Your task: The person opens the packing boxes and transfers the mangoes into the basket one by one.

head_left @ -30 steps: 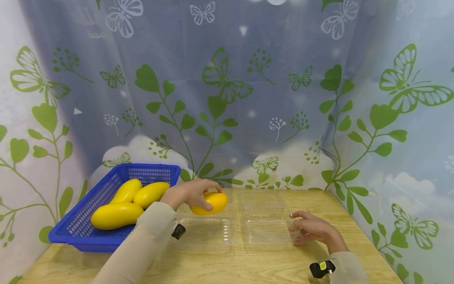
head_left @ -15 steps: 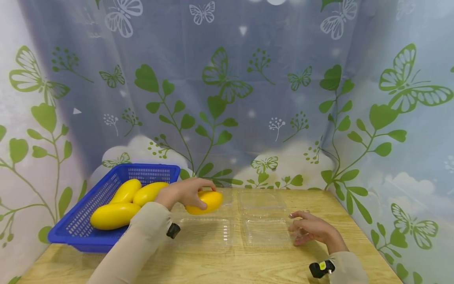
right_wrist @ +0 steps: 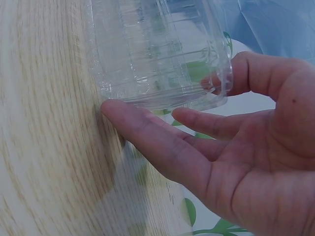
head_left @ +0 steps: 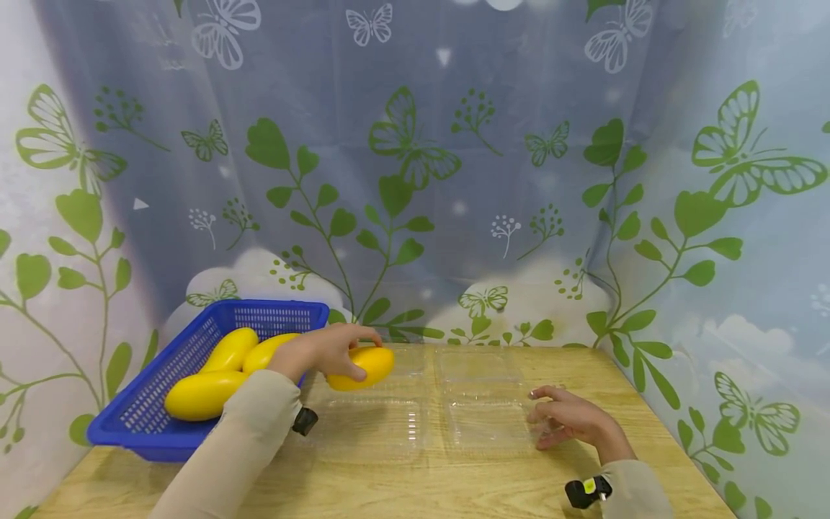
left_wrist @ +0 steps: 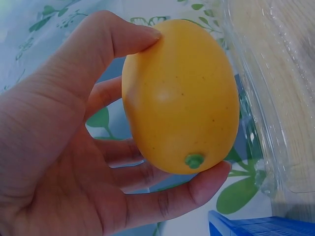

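Note:
My left hand (head_left: 324, 353) grips a yellow mango (head_left: 368, 367), thumb on one side and fingers curled round the other. A small green stem nub shows on the mango (left_wrist: 182, 98) in the left wrist view. It hangs above the left clear plastic container (head_left: 382, 429). My right hand (head_left: 570, 418) is at the right edge of the right clear container (head_left: 489, 425), fingers loosely bent. In the right wrist view its fingertips touch or lie close against the clear container's end (right_wrist: 152, 93). The thumb tip is partly seen through the plastic.
A blue plastic basket (head_left: 123, 436) stands on the left of the wooden table (head_left: 454, 490). Inside are three more yellow mangoes (head_left: 204, 395), one partly hidden by my left hand. A curtain with leaves and butterflies (head_left: 415, 216) hangs behind the table and along both sides.
My left hand has drifted left with the mango, nearer the basket, and now covers more of one mango there. The right hand and the containers stay where they were.

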{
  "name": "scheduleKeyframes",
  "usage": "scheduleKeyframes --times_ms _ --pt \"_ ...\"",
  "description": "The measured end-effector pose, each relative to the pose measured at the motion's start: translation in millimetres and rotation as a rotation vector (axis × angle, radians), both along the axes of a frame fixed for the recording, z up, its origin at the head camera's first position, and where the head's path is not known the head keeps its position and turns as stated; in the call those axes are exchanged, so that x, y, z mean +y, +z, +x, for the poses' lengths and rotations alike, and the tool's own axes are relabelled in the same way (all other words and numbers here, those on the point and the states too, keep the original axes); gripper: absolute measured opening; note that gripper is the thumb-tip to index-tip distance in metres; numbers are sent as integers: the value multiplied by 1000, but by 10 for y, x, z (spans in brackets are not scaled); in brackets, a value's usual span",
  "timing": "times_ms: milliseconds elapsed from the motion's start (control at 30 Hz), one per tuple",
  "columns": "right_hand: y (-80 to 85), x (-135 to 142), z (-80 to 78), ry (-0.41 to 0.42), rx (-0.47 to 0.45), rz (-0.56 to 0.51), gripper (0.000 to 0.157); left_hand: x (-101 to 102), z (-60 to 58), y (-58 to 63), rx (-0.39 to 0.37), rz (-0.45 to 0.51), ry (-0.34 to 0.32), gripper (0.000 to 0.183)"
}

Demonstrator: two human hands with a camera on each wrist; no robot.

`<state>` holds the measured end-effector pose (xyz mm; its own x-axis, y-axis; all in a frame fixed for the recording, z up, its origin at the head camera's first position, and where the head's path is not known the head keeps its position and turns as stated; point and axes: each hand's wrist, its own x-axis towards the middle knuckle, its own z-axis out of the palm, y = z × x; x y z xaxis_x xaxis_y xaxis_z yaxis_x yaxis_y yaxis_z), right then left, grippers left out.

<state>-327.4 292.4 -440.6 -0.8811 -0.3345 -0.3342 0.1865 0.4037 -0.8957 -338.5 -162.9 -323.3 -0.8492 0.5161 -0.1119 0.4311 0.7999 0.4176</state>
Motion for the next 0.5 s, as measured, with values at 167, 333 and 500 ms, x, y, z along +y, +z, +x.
scheduleKeyframes --times_ms 167,333,500 --pt "-7 -11 11 -5 0 1 71 -56 -14 -25 10 -9 -8 57" --pt "0 -14 14 -5 -2 3 71 -99 4 -19 -9 -3 -1 56" --pt "11 -7 10 2 9 3 71 -152 23 -5 -8 -16 11 55"
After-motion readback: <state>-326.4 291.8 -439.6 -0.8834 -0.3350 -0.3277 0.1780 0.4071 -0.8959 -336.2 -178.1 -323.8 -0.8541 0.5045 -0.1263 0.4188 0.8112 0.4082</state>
